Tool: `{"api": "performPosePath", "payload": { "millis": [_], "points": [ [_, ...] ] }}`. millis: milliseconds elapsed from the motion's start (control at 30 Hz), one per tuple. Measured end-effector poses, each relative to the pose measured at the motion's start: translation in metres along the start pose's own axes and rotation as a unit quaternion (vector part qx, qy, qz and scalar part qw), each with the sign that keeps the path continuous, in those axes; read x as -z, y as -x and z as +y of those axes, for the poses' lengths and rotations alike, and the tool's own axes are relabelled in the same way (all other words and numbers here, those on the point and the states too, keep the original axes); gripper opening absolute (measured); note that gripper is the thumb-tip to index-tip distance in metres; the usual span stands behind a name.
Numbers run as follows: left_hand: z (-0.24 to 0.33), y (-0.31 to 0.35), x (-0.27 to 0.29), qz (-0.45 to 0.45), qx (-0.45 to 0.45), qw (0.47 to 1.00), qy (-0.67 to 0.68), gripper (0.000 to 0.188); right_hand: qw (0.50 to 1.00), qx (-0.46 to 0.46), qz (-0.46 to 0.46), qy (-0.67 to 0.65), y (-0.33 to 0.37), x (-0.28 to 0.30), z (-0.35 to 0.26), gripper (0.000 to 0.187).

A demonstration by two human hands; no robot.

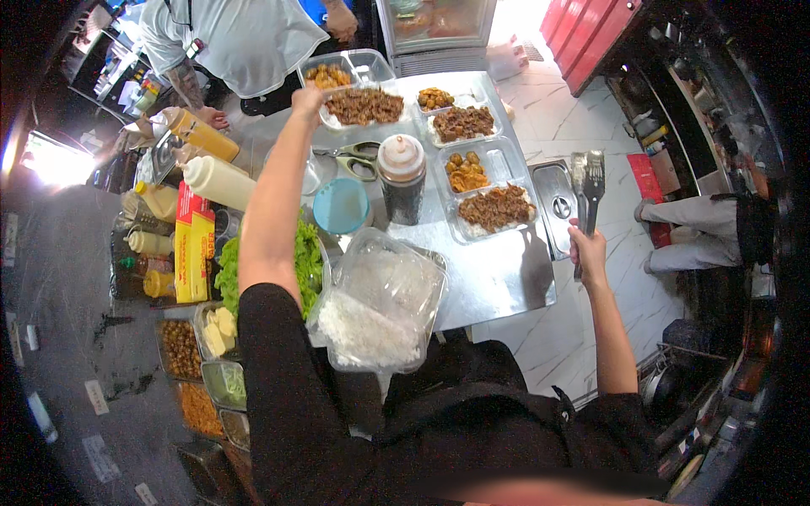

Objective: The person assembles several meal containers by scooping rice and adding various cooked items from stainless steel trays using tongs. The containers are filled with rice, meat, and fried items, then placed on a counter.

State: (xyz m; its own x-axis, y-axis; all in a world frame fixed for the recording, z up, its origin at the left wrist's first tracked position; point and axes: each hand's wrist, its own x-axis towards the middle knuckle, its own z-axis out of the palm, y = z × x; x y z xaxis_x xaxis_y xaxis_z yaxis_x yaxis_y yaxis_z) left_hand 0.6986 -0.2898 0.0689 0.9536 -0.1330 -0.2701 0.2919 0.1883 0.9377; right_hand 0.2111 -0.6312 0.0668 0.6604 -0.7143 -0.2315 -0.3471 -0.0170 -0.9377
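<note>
My left hand (308, 101) reaches to the far left of the steel table (485, 287), its fingers closed at the edge of a clear plastic meal tray (372, 63). Shredded meat (367, 106) and small golden-brown pieces (327, 77) fill that tray. Off the table's right edge, my right hand (589, 253) grips a pair of tongs (591, 190), heads pointing up. A second meal tray (470, 82) and a third meal tray (499, 158) stand on the right side, with similar meat over rice.
A dark squeeze bottle (403, 190), scissors (361, 160) and a blue-lidded tub (341, 206) crowd the middle. Nearer are a clear container of rice (371, 333) and lettuce (308, 266). A metal lid (550, 202) lies beside the right edge. Two people (228, 38) (704, 232) stand nearby.
</note>
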Motion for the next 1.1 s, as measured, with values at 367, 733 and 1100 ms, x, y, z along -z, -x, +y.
{"api": "performPosePath", "payload": {
  "millis": [367,733,1100],
  "points": [
    [-0.094,-0.080,0.050,0.135,0.035,0.932,-0.335,0.054,0.999,0.003,-0.032,0.031,-0.007,-0.041,0.007,0.023],
    [0.088,0.058,0.012,0.082,-0.355,0.796,-0.483,0.032,0.987,0.043,-0.028,-0.153,0.003,-0.069,-0.035,0.021],
    [0.024,0.446,0.159,0.461,-0.453,0.763,0.005,0.030,0.774,0.087,-0.483,-0.400,0.110,-0.123,-0.166,0.029]
  ]
}}
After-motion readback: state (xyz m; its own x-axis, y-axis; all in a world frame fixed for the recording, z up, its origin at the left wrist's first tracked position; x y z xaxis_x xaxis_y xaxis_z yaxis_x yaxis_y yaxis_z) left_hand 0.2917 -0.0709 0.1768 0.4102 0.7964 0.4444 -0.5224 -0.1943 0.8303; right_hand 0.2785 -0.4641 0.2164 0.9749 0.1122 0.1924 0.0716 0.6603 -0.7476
